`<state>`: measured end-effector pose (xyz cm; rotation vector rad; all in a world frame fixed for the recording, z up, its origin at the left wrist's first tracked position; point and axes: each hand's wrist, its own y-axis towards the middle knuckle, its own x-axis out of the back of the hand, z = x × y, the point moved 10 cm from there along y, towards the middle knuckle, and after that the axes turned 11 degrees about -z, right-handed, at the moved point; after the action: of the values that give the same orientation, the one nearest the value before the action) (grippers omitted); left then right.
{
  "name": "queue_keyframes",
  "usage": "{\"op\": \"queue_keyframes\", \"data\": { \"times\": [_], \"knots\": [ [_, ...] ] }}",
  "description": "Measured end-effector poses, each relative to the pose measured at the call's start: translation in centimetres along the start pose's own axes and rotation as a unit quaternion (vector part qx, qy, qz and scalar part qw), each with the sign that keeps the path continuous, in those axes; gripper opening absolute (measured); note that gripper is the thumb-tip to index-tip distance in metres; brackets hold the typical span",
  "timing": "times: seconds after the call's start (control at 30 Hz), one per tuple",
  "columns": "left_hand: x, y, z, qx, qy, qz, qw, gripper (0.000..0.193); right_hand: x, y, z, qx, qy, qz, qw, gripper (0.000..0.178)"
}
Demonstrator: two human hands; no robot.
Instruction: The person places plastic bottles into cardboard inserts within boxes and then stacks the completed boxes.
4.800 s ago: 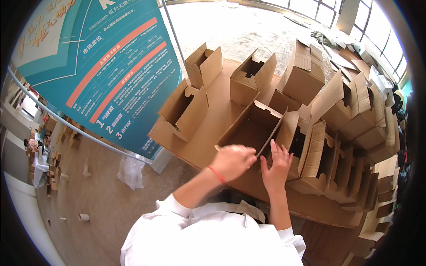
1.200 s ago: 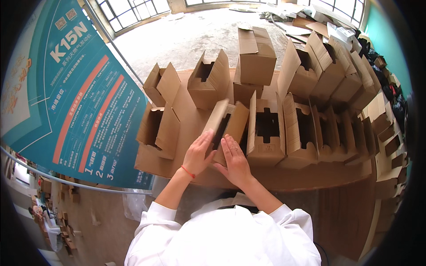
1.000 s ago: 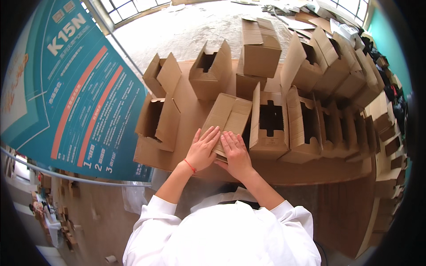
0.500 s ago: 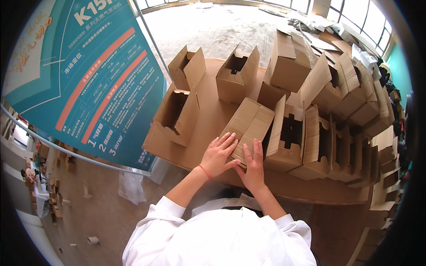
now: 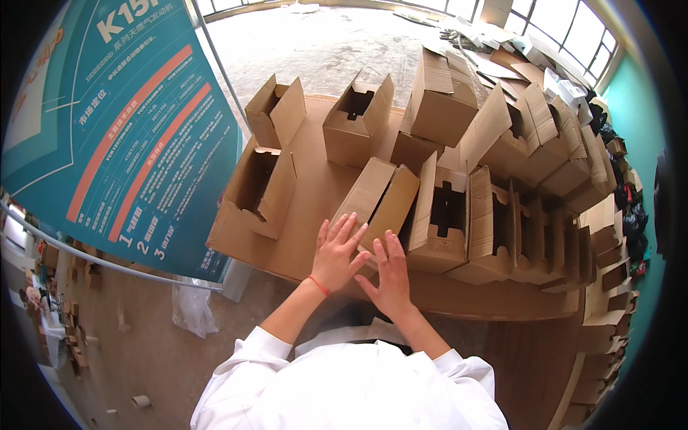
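Carton with its top flaps ajar on a table

The carton sits on the table, its long side slanting away from the person. Its two long top flaps lie almost flat, with a dark slit between them; the right one is tilted up.

At the carton's near end, the left hand has its fingers straight and slightly spread, thumb well out to the side, the fingertips on the left flap. It grips nothing. A red cord circles that wrist. Beside it, the right hand is likewise spread, fingers up and thumb apart, and grasps nothing; its fingertips are at the carton's near right corner, though whether they touch cannot be told.

Just right of the carton stands an open box, and further right a row of open boxes. Left of the carton, apart from it, is another open box. Beyond the carton, a box with its top flaps lowered rests on a lower box. Far left of the carton rises a teal banner.
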<state>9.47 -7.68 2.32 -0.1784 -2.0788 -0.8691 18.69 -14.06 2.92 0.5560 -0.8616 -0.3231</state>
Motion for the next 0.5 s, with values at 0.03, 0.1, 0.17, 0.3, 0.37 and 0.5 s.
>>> {"op": "queue_keyframes", "data": {
  "times": [0.03, 0.1, 0.17, 0.3, 0.37, 0.5],
  "knots": [
    [-0.4, -0.2, 0.1, 0.004, 0.002, 0.001, 1.0, 0.053, -0.2, 0.1, 0.4, 0.014, 0.002, 0.009, 1.0, 0.086],
    [-0.8, -0.4, 0.3, 0.013, 0.008, -0.001, 1.0, 0.05, -0.7, -0.1, -0.1, 0.001, -0.003, 0.005, 1.0, 0.087],
    [-0.2, 0.0, 0.4, 0.041, -0.031, -0.03, 0.998, 0.051, -0.8, -0.1, -0.9, -0.037, 0.002, 0.002, 0.999, 0.087],
    [-0.1, 1.1, 4.2, 0.177, -0.098, -0.048, 0.978, 0.061, -1.0, -0.9, -3.7, -0.159, 0.106, -0.036, 0.981, 0.098],
    [-0.7, 1.3, 4.7, 0.216, -0.094, -0.004, 0.972, 0.066, -1.9, -1.0, -4.9, -0.22, 0.176, -0.003, 0.959, 0.103],
    [0.4, 1.0, 4.5, 0.217, -0.039, 0.012, 0.975, 0.064, -2.9, 0.3, -4.6, -0.163, 0.178, 0.006, 0.97, 0.107]
  ]
}}
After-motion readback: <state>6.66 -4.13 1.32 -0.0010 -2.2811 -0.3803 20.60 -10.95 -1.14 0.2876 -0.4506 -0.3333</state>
